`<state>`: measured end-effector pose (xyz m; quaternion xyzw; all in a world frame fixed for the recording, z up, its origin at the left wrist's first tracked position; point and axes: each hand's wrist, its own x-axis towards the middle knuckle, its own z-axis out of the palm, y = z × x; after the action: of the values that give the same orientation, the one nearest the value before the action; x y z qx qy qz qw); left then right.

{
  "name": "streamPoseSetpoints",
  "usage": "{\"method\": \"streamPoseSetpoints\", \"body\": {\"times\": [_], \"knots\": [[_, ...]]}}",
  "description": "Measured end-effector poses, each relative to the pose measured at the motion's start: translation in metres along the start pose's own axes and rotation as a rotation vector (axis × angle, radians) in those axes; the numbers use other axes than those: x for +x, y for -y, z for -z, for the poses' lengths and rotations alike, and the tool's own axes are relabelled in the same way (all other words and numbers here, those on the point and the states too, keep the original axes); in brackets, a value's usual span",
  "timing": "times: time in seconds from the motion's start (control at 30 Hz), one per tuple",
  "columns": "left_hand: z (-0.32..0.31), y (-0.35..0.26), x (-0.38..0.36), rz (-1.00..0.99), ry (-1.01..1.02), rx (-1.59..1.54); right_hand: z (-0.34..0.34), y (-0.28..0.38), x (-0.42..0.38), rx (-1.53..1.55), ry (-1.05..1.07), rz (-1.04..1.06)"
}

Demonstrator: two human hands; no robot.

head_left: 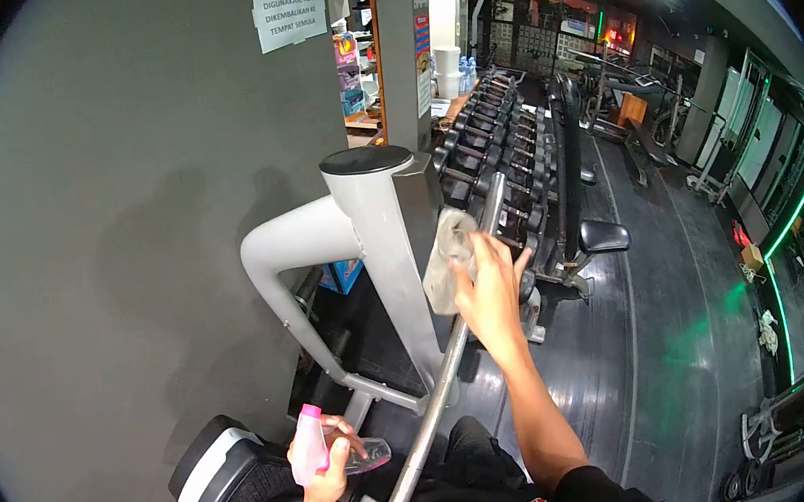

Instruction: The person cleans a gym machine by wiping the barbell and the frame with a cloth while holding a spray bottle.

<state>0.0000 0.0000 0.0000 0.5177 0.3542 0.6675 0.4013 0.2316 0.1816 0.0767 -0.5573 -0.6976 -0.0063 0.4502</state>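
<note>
My right hand [492, 290] is closed on a crumpled, pale grey cloth [442, 264]. The cloth lies beside the steel bar [443, 384], against the dark metal plate on the light grey rack upright [384, 263]; contact with the bar is partly hidden by my fingers. The bar runs slantwise from near my lap up past the upright. Low on the left, my left hand [326, 475] grips a see-through spray bottle [310, 449] with a pink top. Its clear part sticks out to the right behind my fingers.
A padded black-and-white bench part [224, 471] sits at lower left by the grey wall [131, 279]. Beyond the upright stand a dumbbell rack [483, 135] and a black bench [566, 165]. Black floor [627, 345] stretches right, toward green-lit mirrors. A paper sign [290, 13] hangs on the wall.
</note>
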Motion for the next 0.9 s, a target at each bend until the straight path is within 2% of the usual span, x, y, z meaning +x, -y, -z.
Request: {"method": "streamPoseSetpoints", "body": {"times": [0.07, 0.23, 0.3, 0.33, 0.37, 0.43, 0.5, 0.53, 0.57, 0.63, 0.67, 0.73, 0.8, 0.87, 0.9], "knots": [[-0.003, 0.0, 0.003, -0.045, -0.008, -0.07, 0.011, 0.001, -0.006, -0.125, 0.088, 0.026], [-0.014, 0.002, 0.005, -0.084, 0.06, -0.037, 0.041, -0.009, 0.002, -0.008, 0.186, -0.015], [-0.016, -0.002, 0.006, -0.063, 0.04, -0.094, 0.042, -0.016, 0.012, 0.544, 0.133, -0.143], [-0.015, -0.001, 0.006, -0.066, 0.041, -0.099, 0.046, -0.003, 0.021, 0.684, -0.002, -0.087], [-0.013, 0.001, 0.005, -0.065, 0.038, -0.099, 0.049, 0.007, 0.028, 0.682, -0.084, -0.096], [-0.008, 0.004, 0.003, -0.032, 0.125, 0.057, 0.029, 0.009, 0.045, 0.639, -0.331, 0.085], [-0.011, 0.002, 0.002, -0.032, 0.13, 0.057, 0.003, 0.013, 0.053, 0.377, -0.395, 0.146], [-0.013, 0.001, 0.002, -0.039, 0.135, 0.059, -0.004, 0.014, 0.051, 0.424, -0.16, 0.097], [-0.015, 0.001, 0.002, -0.041, 0.136, 0.061, -0.011, 0.019, 0.044, 0.388, -0.257, 0.134], [-0.018, 0.004, -0.001, -0.07, 0.049, -0.095, -0.004, 0.012, 0.029, 0.058, -0.202, 0.189], [-0.018, 0.005, -0.002, -0.073, 0.04, -0.091, -0.005, 0.006, 0.017, 0.06, -0.199, 0.197], [-0.019, 0.002, -0.001, -0.048, 0.02, -0.101, -0.007, -0.006, -0.004, -0.145, -0.02, 0.123], [-0.018, 0.002, -0.003, -0.02, 0.006, -0.11, -0.001, -0.011, -0.003, -0.072, -0.012, 0.105], [-0.011, 0.003, -0.004, -0.006, 0.129, 0.049, 0.0, -0.02, 0.003, 0.12, -0.033, 0.028], [-0.013, 0.001, -0.003, -0.01, 0.126, 0.051, 0.011, -0.006, 0.01, 0.395, -0.062, -0.154]]}}
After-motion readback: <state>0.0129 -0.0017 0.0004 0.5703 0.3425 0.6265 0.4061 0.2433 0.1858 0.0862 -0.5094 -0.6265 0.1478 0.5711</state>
